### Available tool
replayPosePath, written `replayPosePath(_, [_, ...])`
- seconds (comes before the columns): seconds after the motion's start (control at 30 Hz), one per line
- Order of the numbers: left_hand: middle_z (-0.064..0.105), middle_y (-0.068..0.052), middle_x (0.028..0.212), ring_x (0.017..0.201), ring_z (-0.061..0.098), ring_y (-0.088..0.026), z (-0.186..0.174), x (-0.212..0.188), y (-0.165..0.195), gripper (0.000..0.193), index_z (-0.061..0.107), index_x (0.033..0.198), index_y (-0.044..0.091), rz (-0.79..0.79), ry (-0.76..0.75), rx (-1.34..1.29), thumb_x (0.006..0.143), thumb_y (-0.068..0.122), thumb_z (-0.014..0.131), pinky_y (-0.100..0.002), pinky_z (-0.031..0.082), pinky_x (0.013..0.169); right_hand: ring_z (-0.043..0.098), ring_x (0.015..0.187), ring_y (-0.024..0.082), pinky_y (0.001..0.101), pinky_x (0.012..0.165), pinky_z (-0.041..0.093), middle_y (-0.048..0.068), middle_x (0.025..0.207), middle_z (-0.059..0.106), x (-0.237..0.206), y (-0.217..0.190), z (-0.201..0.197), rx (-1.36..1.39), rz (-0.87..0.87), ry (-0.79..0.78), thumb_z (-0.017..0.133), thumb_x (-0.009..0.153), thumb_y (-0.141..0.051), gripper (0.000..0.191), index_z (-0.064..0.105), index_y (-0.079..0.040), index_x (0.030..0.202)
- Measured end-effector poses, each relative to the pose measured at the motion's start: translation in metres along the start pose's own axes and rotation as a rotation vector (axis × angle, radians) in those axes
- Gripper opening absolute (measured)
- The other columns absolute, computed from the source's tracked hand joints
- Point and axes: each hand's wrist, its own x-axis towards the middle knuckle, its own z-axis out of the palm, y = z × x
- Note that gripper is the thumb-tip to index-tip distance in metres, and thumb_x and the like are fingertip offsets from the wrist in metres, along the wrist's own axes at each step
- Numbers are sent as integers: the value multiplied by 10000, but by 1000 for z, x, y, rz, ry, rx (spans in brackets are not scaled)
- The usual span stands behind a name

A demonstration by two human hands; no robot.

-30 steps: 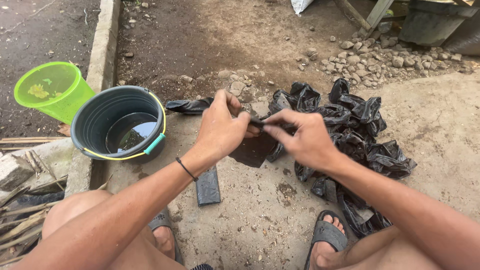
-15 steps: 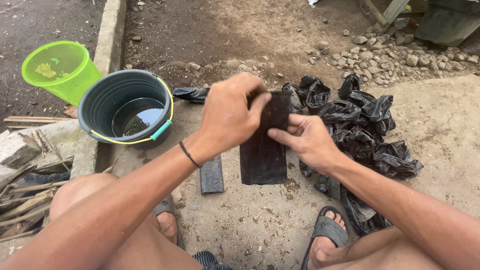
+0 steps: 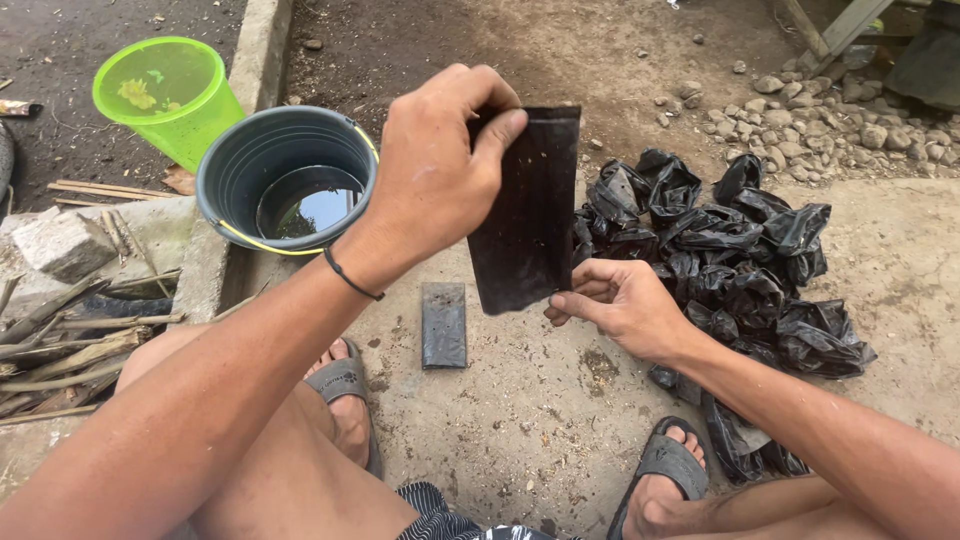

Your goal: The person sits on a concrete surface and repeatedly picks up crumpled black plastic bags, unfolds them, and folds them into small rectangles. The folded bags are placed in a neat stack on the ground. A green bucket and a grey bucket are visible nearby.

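Outdoors, on a rough concrete slab [image 3: 520, 440] edged by bare dirt and loose grey stones [image 3: 800, 110], a squatting person in grey sandals holds up a flat black plastic bag [image 3: 525, 210]. The left hand [image 3: 440, 170] pinches its top corner between thumb and fingers; the right hand [image 3: 620, 300] grips the bottom edge. A heap of crumpled black plastic bags [image 3: 740, 270] lies to the right. A dark grey bucket of water [image 3: 285, 180] and a lime green plastic tub [image 3: 165, 95] stand on the left.
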Motion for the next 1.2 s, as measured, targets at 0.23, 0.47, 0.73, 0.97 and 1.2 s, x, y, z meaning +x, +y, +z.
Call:
replayPosePath(0.23, [699,-70,878,756,643,-151,-25,0,-8,73,695,1009,20,-63,-4,-49,1014,83,733,-310,510,694,659,1048,151,294,883,569,95,1187,707,6,-7,4,-61,-159,95,826,783,-141,501,618,-24,1223])
replayPosePath(0.47, [684,-42,887,780,650,-138,-29,-2,-10,62,700,1005,43,13,15,-37,1032,86,737,-301,512,698,712,1000,107,252,892,580,80,1111,767,19,-11,6,46,-76,219,747,902,-182,333,702,-12,1184])
replayPosePath(0.73, [673,-26,946,877,638,-128,-39,-3,-10,52,690,1052,31,17,43,-66,1042,47,738,-295,515,800,677,788,120,282,690,550,104,931,800,15,-14,13,-110,20,150,765,906,-176,225,780,-7,1054])
replayPosePath(0.97, [651,2,965,852,537,-79,-54,1,-14,70,686,1095,25,-18,-35,-114,1068,56,743,-256,429,753,679,923,78,240,797,573,48,1051,735,13,-16,0,-70,-280,192,761,885,-118,320,674,-13,1175])
replayPosePath(1.2, [632,37,947,829,500,-51,-50,-1,-17,58,693,1073,29,-94,-30,-178,1068,65,739,-233,419,730,676,861,77,242,772,559,21,935,756,11,-11,2,-125,-261,278,761,926,-112,160,740,-15,1052])
